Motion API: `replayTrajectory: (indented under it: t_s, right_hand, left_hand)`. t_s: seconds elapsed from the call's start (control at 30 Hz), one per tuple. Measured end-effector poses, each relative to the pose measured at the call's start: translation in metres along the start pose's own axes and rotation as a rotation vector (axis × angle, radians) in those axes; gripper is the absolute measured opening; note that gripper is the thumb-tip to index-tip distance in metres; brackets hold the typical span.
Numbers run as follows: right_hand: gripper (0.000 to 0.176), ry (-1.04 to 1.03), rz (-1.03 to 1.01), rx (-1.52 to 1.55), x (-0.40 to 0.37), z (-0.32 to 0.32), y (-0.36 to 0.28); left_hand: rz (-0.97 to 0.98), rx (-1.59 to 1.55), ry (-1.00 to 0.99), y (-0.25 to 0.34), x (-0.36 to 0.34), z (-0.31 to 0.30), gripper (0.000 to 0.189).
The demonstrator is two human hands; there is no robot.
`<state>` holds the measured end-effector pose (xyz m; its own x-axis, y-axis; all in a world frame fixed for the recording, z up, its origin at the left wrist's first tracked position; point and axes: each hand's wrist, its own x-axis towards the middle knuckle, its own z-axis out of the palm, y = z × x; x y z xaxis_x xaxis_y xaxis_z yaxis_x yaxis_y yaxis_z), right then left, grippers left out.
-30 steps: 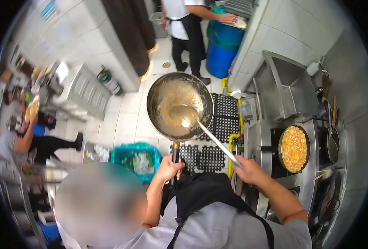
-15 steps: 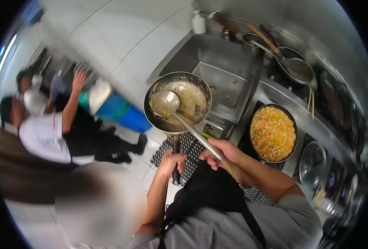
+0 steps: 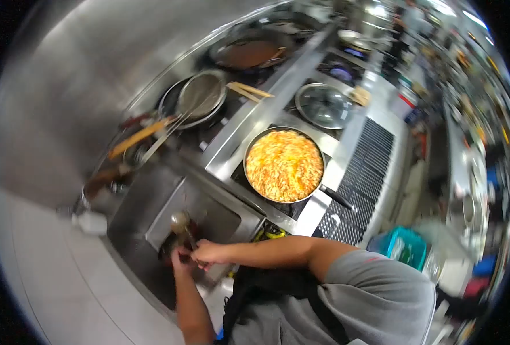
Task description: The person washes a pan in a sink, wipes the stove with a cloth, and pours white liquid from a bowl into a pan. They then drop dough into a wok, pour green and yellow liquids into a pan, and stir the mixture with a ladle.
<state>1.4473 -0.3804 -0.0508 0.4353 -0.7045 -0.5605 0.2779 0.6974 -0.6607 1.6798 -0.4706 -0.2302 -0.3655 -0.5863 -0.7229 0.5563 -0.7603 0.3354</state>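
Note:
Both my hands are together over the steel sink. My right hand is closed around the handle of a metal ladle, whose bowl is down inside the basin. Right beside it, my left hand is closed at the dark frying pan, which is tipped into the sink and seen mostly edge-on. Blur hides the pan's inside and the exact grip. On the stove to the right sits a large pan of orange-yellow rice-like food, touched by neither hand.
A glass lid lies beyond the food pan. Behind the sink are a strainer over a pot and wooden-handled utensils. A white bottle stands at the sink's left corner. A teal bin is at lower right.
My view has turned right toward the stove. The frying pan and ladle have moved from in front of me into the sink, the pan now tipped. The co-workers at left are out of view.

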Motion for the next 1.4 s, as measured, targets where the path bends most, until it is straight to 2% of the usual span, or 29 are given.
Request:
replayTrajectory:
  t_s: [0.03, 0.07, 0.13, 0.2, 0.23, 0.3, 0.37, 0.4, 0.43, 0.47, 0.5, 0.57, 0.63, 0.67, 0.73, 0.8, 0.83, 0.87, 0.9, 0.93, 0.97, 1.0, 1.07, 1.13, 1.17, 1.2, 1.27, 1.3, 1.4]
  right_hand:
    - [0.024, 0.051, -0.007, -0.055, 0.028, -0.003, 0.011]
    - [0.021, 0.098, 0.010, -0.122, 0.052, -0.006, 0.018]
    - [0.020, 0.260, -0.043, -0.033, 0.065, 0.006, 0.021]
    - [0.029, 0.207, 0.040, 0.074, 0.085, 0.006, 0.035]
    - [0.029, 0.230, 0.037, 0.075, 0.093, 0.009, 0.041]
    - [0.038, 0.310, -0.011, -0.397, 0.106, 0.014, 0.049]
    - [0.048, 0.372, -0.045, -0.864, 0.117, 0.020, 0.058]
    - [0.053, 0.395, -0.058, -1.092, 0.120, 0.024, 0.062]
    - [0.056, 0.570, -0.002, -0.945, 0.099, 0.046, 0.043]
    - [0.056, 0.578, 0.005, -0.940, 0.098, 0.046, 0.041]
    - [0.054, 0.515, -0.081, -0.937, 0.098, 0.046, 0.041]
    - [0.052, 0.450, -0.164, -0.927, 0.088, 0.050, 0.038]
    - [0.044, 0.358, -0.168, -0.774, 0.058, 0.060, 0.020]
    - [0.044, 0.354, -0.167, -0.770, 0.046, 0.057, 0.019]
    - [0.039, 0.448, -0.314, -0.838, 0.024, 0.054, 0.023]
    - [0.035, 0.521, -0.376, -0.773, -0.008, 0.051, 0.028]
    - [0.034, 0.518, -0.303, -0.653, -0.030, 0.056, 0.017]
    - [0.034, 0.571, -0.243, -0.540, -0.043, 0.057, 0.022]
    - [0.034, 0.569, -0.267, -0.473, -0.041, 0.039, 0.049]
    - [0.033, 0.590, -0.215, -0.409, -0.054, 0.035, 0.053]
    - [0.031, 0.648, -0.202, -0.348, -0.071, 0.039, 0.046]
    - [0.029, 0.677, -0.287, -0.200, -0.078, 0.035, 0.056]
    - [0.027, 0.785, -0.252, -0.222, -0.097, 0.025, 0.065]
    - [0.024, 0.823, -0.207, -0.385, -0.113, 0.007, 0.095]
    - [0.025, 0.918, -0.119, -0.333, -0.126, 0.032, 0.076]
    - [0.028, 0.843, -0.183, -0.291, -0.134, 0.025, 0.091]
    - [0.031, 0.995, -0.331, -0.542, -0.151, 0.038, 0.094]
    - [0.030, 1.041, -0.425, -0.616, -0.157, 0.034, 0.104]
    - [0.029, 1.161, -0.348, -0.587, -0.193, 0.035, 0.128]
  left_hand:
    - [0.158, 0.211, -0.030, -0.007, -0.007, 0.012, 0.013]
    - [0.060, 0.238, 0.231, -0.008, 0.008, 0.002, 0.021]
    - [0.075, 0.436, -0.204, -0.011, 0.044, -0.058, 0.022]
    - [-0.254, 0.493, -0.051, -0.004, 0.034, -0.058, 0.033]
    - [-0.268, 0.496, -0.069, 0.017, 0.029, -0.053, 0.033]
    - [0.005, 0.954, -0.087, 0.062, 0.025, -0.024, 0.079]
    - [0.259, 0.645, 0.302, 0.140, 0.078, -0.022, 0.056]
    - [0.114, 0.549, 0.091, 0.206, 0.089, -0.020, 0.061]
    - [0.163, 0.281, -0.342, 0.240, 0.087, 0.008, 0.063]
    - [0.277, 0.161, -0.478, 0.274, 0.102, 0.026, 0.067]
    - [0.369, -0.076, -0.149, 0.282, 0.053, 0.092, 0.076]
    - [0.330, -0.344, -0.202, 0.309, -0.002, 0.157, 0.080]
    - [0.331, -0.540, -0.252, 0.338, -0.002, 0.158, 0.074]
    - [0.333, -0.537, -0.246, 0.363, 0.008, 0.145, 0.074]
    - [0.730, -0.626, -0.168, 0.420, 0.026, 0.115, 0.067]
    - [0.643, -0.421, -0.083, 0.432, 0.010, 0.114, 0.062]
    - [0.506, -0.245, -0.329, 0.445, 0.029, 0.082, 0.058]
    - [0.539, -0.223, -0.075, 0.383, -0.045, 0.150, 0.059]
    - [0.334, -0.184, -0.320, 0.413, 0.012, 0.088, 0.051]
    - [0.396, 0.155, -0.351, 0.405, 0.027, 0.065, 0.043]
    - [0.458, 0.346, -0.337, 0.384, 0.012, 0.081, 0.035]
    - [0.380, 0.472, -0.154, 0.369, 0.005, 0.094, 0.034]
    - [0.386, 0.561, -0.132, 0.362, -0.001, 0.073, 0.033]
    - [0.410, 0.682, -0.282, 0.333, 0.012, 0.075, 0.032]
    - [0.381, 0.910, -0.614, 0.356, 0.061, 0.036, 0.034]
    - [0.263, 0.918, -0.804, 0.364, 0.098, 0.036, 0.034]
    - [-0.041, 0.534, 0.407, 0.364, 0.138, 0.048, 0.040]
    - [0.032, 0.612, 0.516, 0.341, 0.106, 0.076, 0.042]
    - [-0.159, 0.838, 0.163, 0.163, 0.168, 0.216, 0.042]
